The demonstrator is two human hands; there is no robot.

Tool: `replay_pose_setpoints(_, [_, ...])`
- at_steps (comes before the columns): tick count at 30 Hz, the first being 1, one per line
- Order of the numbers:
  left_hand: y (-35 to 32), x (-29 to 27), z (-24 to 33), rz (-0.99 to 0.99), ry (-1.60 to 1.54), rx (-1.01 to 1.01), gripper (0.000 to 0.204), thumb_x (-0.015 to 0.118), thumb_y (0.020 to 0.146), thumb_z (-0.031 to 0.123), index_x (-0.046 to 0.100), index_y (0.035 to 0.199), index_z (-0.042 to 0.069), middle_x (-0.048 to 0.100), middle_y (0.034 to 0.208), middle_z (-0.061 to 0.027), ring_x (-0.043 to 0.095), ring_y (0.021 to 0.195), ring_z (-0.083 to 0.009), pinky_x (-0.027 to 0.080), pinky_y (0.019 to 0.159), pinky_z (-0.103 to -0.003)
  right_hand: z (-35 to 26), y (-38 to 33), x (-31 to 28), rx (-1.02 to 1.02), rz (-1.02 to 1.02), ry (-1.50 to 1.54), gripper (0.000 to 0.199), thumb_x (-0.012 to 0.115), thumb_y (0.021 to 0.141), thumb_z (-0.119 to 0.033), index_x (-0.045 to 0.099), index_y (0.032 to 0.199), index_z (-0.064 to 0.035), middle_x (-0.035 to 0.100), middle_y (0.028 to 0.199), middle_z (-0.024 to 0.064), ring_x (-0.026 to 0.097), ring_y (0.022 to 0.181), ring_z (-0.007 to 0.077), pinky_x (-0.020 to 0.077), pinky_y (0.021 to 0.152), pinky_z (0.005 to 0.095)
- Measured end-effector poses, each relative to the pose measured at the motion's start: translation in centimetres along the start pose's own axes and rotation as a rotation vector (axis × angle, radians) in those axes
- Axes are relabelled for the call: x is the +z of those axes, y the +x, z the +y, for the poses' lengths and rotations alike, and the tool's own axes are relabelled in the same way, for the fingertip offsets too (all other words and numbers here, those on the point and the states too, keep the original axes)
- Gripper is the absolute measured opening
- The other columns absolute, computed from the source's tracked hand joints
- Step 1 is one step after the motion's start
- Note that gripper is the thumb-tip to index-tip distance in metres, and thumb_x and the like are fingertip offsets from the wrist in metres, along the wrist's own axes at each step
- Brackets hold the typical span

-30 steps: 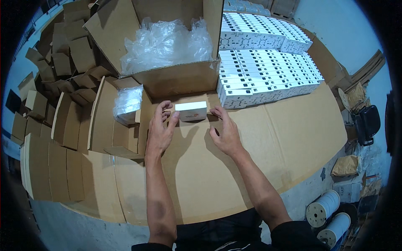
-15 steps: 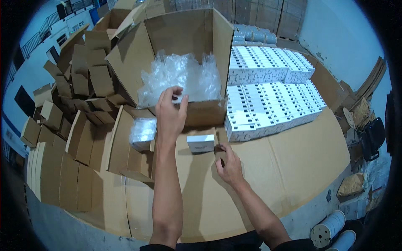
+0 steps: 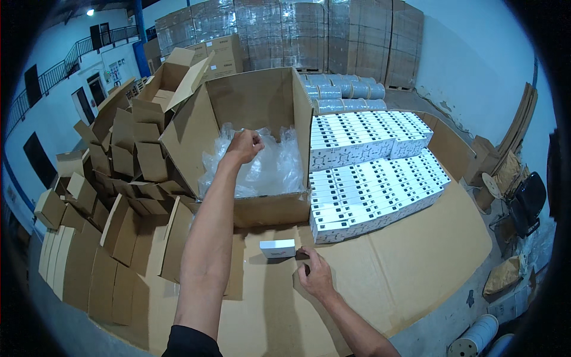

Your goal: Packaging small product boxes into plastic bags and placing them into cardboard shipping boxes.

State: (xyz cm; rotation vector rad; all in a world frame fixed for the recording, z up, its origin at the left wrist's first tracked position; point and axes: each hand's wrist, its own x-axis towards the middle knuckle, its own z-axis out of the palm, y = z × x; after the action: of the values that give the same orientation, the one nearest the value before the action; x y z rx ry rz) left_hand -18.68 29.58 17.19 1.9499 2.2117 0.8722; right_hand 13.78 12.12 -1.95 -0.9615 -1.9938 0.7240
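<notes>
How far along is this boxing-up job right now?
Done: rows of small white boxes stand stacked on the cardboard-covered table. In hand: the left hand reaches into the plastic-lined big carton, while the right hand rests beside one white box. Left: many empty brown cartons wait nearby.

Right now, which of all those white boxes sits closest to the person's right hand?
The single small white box lying alone beside the right hand; the others sit stacked in rows.

Your matt brown cardboard carton [image 3: 262,113] holds glossy, crinkled clear plastic bags [image 3: 267,166]; the small white box [image 3: 278,248] looks smooth paperboard.
</notes>
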Motion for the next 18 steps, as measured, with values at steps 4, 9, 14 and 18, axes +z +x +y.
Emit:
replay_pose_setpoints(4, [-0.2,-1.3,0.4,0.199,-0.076,0.064,0.017,0.07,0.09,0.014,0.07,0.099,0.0,0.074,0.095,-0.0206,0.071,0.097,-0.0356,0.055,0.086,-0.044,0.3,0.0,0.3,-0.007,0.005,0.037,0.046,0.06,0.082,0.001,0.054,0.127,-0.0003,0.068,0.115,0.0206,0.066,0.108,0.0385,0.052,0.096,0.0465])
replay_pose_setpoints(9, [-0.9,-2.7,1.4,0.557,-0.16,0.178,0.012,0.06,0.097,0.011,0.057,0.097,-0.001,0.068,0.085,-0.0234,0.067,0.088,-0.0443,0.052,0.075,-0.051,0.3,-0.2,0.1,0.013,0.005,0.034,0.044,0.061,0.082,0.0,0.054,0.126,-0.0011,0.069,0.113,0.0198,0.066,0.108,0.0382,0.0504,0.097,0.0471])
replay_pose_setpoints(14, [-2.0,-2.5,0.8,0.583,-0.171,0.178,0.02,0.063,0.099,0.021,0.06,0.099,0.001,0.068,0.083,-0.0185,0.069,0.077,-0.0344,0.052,0.071,-0.046,0.1,-0.3,0.0,0.026,0.014,0.041,0.043,0.06,0.082,0.0,0.055,0.125,-0.003,0.07,0.113,0.0177,0.066,0.107,0.0379,0.0503,0.096,0.0472])
replay_pose_setpoints(18, [-2.1,-1.7,0.5,0.533,-0.235,0.026,0.023,0.066,0.099,0.024,0.062,0.104,0.002,0.068,0.082,-0.0146,0.065,0.069,-0.0262,0.051,0.069,-0.04,0.1,-0.4,-0.1,0.032,0.024,0.025,0.042,0.059,0.082,-0.001,0.055,0.124,-0.0031,0.07,0.112,0.0172,0.066,0.107,0.0379,0.05,0.096,0.0475])
